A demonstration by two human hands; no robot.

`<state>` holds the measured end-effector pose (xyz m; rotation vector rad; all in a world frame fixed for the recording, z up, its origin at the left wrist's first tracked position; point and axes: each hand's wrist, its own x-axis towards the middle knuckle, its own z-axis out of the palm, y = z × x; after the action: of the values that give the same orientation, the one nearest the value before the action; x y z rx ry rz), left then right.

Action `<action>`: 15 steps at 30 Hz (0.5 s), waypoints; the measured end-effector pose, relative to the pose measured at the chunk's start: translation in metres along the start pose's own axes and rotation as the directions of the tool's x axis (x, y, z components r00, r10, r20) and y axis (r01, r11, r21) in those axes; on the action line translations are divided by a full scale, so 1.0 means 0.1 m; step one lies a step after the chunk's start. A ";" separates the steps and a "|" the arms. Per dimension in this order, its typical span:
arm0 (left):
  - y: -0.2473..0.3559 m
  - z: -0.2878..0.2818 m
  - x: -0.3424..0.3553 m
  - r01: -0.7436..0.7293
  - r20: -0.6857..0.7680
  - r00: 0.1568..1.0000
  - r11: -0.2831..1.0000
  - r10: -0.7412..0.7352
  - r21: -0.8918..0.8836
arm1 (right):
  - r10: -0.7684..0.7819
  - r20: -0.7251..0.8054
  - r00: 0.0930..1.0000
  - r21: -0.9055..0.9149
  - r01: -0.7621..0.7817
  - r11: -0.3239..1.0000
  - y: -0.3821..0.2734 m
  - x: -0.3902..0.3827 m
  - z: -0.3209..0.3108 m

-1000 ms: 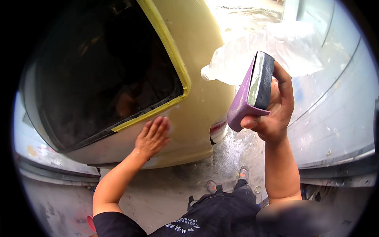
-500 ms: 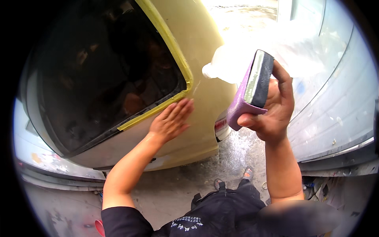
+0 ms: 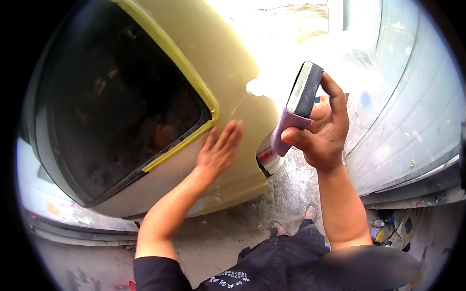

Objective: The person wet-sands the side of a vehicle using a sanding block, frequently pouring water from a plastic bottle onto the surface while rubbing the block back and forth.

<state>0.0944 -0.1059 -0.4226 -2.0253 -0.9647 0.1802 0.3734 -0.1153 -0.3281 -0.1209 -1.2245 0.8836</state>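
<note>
My left hand [image 3: 219, 148] lies with fingers apart, blurred, at the pale yellow car panel [image 3: 241, 165], just right of the lower corner of yellow masking tape [image 3: 179, 144] edging the dark window [image 3: 121, 102]. My right hand [image 3: 327, 131] is raised at right, gripping a dark sanding block [image 3: 306, 87] with purple abrasive paper [image 3: 284, 133] around its lower part. Behind the block lies an overexposed, translucent plastic bottle [image 3: 269, 82], cap toward the car; whether my right hand also holds it I cannot tell.
A pale, paint-spotted wall [image 3: 398, 111] curves along the right, with clutter [image 3: 386, 230] at its foot. A red-marked tail lamp [image 3: 267, 157] is at the car's corner. Below are the grey floor [image 3: 213, 237] and my sandalled feet [image 3: 310, 211].
My left hand has moved rightward along the panel, beyond the tape corner. My right hand has shifted slightly left, and the purple paper now covers less of the block. The car sits further left in view.
</note>
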 end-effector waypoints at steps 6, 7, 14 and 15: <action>-0.49 -0.52 1.75 0.197 0.119 0.967 0.958 -0.224 0.208 | -0.085 0.018 0.996 -0.136 0.087 0.987 -0.17 0.13 -0.31; -0.73 -0.62 1.91 0.276 0.143 0.941 0.939 -0.307 0.203 | -0.098 0.010 0.995 -0.150 0.098 0.984 -0.20 0.15 -0.35; -0.81 -0.77 2.15 0.327 0.189 0.911 0.921 -0.367 0.212 | -0.072 -0.077 0.994 -0.080 0.066 0.995 -0.24 0.19 -0.57; -0.64 -0.66 2.01 0.256 0.196 0.933 0.938 -0.303 0.232 | -0.051 -0.044 0.998 -0.077 0.048 0.996 -0.23 0.18 -0.61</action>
<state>0.2263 0.0115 -0.2904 -1.6827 -1.3150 0.3471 0.4385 -0.0963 -0.3253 -0.1703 -1.2135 0.7875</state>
